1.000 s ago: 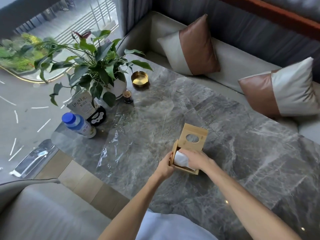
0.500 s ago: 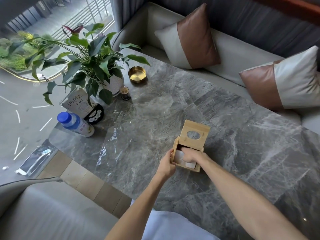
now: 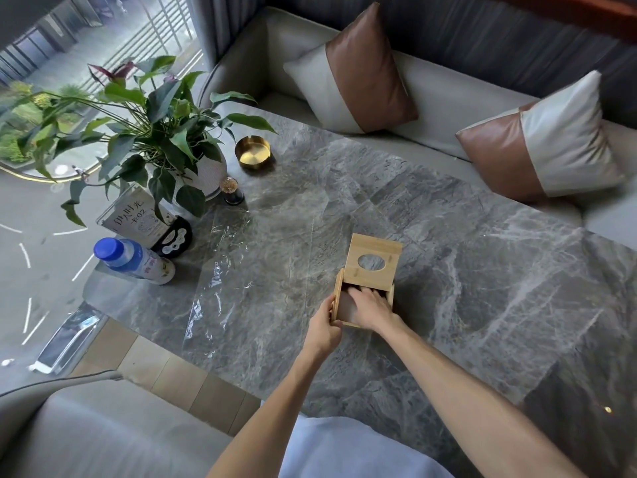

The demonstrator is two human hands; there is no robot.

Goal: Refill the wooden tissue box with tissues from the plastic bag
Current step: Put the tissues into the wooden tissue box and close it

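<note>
Near the tabletop's front edge, the left hand (image 3: 324,327) grips the wooden tissue box (image 3: 368,277) while the right hand (image 3: 370,307), fingers spread, presses inside.

Grey marble counter (image 3: 448,270) carries the wooden tissue box (image 3: 374,262), a clear plastic bag (image 3: 234,267) lying flat, potted plant (image 3: 206,174), gold dish (image 3: 252,152), a blue-capped bottle (image 3: 134,261) (on its side).

Single head-worn wide-angle view, looking forward and steeply down from above the near edge of the grey veined marble table (image 3: 448,270). Both bare forearms enter from the bottom edge and meet near the frame's centre, close to the lens. The far field takes in the pale upholstered bench seat (image 3: 448,108) beyond the table, with straight lines bowing at the margins.
</note>
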